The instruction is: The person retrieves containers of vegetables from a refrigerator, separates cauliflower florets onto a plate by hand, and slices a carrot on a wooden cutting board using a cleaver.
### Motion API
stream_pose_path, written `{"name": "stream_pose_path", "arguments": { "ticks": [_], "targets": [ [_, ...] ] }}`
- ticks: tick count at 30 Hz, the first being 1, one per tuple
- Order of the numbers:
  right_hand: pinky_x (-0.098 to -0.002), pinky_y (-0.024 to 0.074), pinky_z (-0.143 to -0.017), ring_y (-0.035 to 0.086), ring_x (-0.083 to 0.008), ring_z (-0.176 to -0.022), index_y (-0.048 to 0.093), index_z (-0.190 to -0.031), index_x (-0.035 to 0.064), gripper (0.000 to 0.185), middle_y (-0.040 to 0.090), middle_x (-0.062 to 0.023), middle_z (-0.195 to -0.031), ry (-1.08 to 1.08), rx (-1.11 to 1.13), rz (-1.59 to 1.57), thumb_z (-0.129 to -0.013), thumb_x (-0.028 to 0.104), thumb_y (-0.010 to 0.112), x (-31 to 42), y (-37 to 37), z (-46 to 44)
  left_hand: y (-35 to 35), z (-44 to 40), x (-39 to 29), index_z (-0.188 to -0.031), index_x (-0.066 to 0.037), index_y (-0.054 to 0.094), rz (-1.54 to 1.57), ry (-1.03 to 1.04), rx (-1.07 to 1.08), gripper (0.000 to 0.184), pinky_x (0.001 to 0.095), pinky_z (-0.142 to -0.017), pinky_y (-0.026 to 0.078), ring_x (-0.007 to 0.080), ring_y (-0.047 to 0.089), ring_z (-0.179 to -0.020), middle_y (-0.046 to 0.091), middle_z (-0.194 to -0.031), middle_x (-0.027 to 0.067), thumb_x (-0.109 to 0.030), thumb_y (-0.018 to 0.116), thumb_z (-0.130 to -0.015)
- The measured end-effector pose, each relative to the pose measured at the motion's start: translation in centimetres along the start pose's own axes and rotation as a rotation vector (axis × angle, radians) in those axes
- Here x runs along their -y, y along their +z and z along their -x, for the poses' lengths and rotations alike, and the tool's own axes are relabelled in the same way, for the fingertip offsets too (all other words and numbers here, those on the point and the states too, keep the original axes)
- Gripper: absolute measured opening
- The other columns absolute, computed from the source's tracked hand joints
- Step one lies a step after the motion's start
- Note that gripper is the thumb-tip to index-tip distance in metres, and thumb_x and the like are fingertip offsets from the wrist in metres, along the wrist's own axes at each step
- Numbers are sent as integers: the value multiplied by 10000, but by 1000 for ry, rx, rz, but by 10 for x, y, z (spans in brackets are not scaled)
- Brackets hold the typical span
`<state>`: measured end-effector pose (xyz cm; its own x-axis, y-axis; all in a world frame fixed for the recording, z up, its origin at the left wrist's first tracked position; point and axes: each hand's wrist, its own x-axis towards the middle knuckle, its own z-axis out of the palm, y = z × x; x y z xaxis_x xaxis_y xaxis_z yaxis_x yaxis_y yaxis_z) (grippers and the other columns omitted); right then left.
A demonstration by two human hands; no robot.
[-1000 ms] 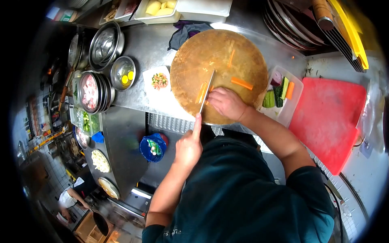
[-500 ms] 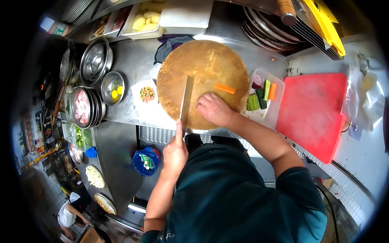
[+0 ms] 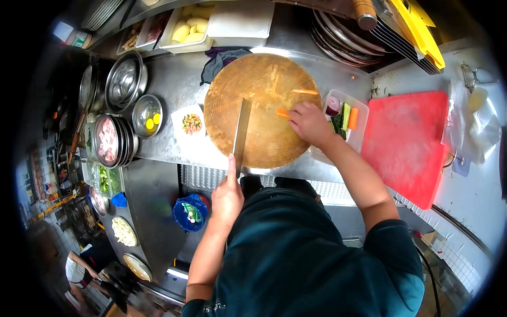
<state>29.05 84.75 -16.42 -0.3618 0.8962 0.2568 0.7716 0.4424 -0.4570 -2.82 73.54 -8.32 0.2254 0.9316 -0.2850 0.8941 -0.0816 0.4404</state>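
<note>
A cleaver is held in my left hand, index finger stretched along it, blade over the left part of the round wooden chopping block. My right hand is at the block's right side, fingertips closed on an orange carrot piece. A thin carrot strip lies just above that hand, and another strip lies near the block's top.
Right of the block are a plastic tray of cut vegetables and a red cutting board. To the left stand a white dish of diced food and a steel bowl with yolks. A co-worker is at lower left.
My right hand has moved up and right from the block's lower middle to the carrot piece. A strip now lies above it. The cleaver has moved left, away from my right hand.
</note>
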Motion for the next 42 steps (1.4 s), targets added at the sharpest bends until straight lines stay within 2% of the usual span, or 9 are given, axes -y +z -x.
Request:
{"name": "stream_pose_path", "arguments": {
  "ticks": [4,7,10,11,17,23,32,38,42],
  "targets": [
    [-420,523,-895,627,-326,-988,702,-1101,42,269,671,-105,-1043,-10,79,23,-840,103,683,8,11,5,-1,1,2,-1649,-92,188,-10,-6,13,858,553,-645,546,445,681,-681,683,-788,256,23,579,-894],
    [-375,510,-888,599,-277,-989,684,-998,51,192,638,-78,-1006,-261,-27,-60,-843,97,581,28,25,3,-4,-1,0,-1650,-97,190,-2,-4,20,862,553,-646,544,445,680,-682,681,-794,257,24,582,-892],
    [-378,504,-900,597,-270,-1019,678,-1002,49,195,648,-60,-1043,-377,180,-195,-838,102,587,54,41,0,-6,2,0,-1650,-98,194,0,-4,15,861,547,-648,545,441,680,-691,688,-821,247,27,581,-890],
    [-375,498,-914,606,-267,-1045,684,-1037,50,215,654,-52,-1065,-376,125,-205,-851,114,599,59,43,-1,-6,1,0,-1650,-100,195,-1,3,7,861,546,-649,545,440,680,-694,691,-830,242,29,580,-890],
    [-394,521,-897,622,-299,-1072,685,-1102,43,287,667,-114,-1107,48,-151,110,-829,127,714,51,19,10,-6,-1,3,-1651,-101,189,1,-7,19,865,549,-659,543,439,678,-701,694,-843,231,28,581,-891],
    [-435,557,-813,659,-323,-914,689,-1117,60,244,684,-118,-937,62,38,20,-890,151,683,15,20,5,-5,-3,6,-1651,-108,183,29,-5,23,829,554,-657,531,464,668,-684,673,-766,266,1,579,-931],
    [-389,559,-737,714,-300,-829,718,-1045,55,169,719,-151,-932,528,-15,-581,-881,91,693,38,21,8,-7,-3,6,-1650,-109,192,52,-21,26,807,547,-669,528,466,674,-705,675,-779,280,-2,581,-951],
    [-398,555,-732,701,-303,-814,715,-1009,47,156,710,-141,-898,442,-63,-561,-856,71,697,55,17,2,-3,-4,8,-1649,-93,184,35,33,-17,847,550,-632,540,446,668,-660,665,-739,244,2,594,-914],
    [-414,551,-732,674,-323,-798,710,-983,45,148,692,-128,-867,211,-145,-407,-835,56,699,59,34,-3,-5,-3,7,-1649,-89,180,22,12,13,851,547,-629,540,443,671,-662,666,-740,245,2,597,-913]
  ]
}}
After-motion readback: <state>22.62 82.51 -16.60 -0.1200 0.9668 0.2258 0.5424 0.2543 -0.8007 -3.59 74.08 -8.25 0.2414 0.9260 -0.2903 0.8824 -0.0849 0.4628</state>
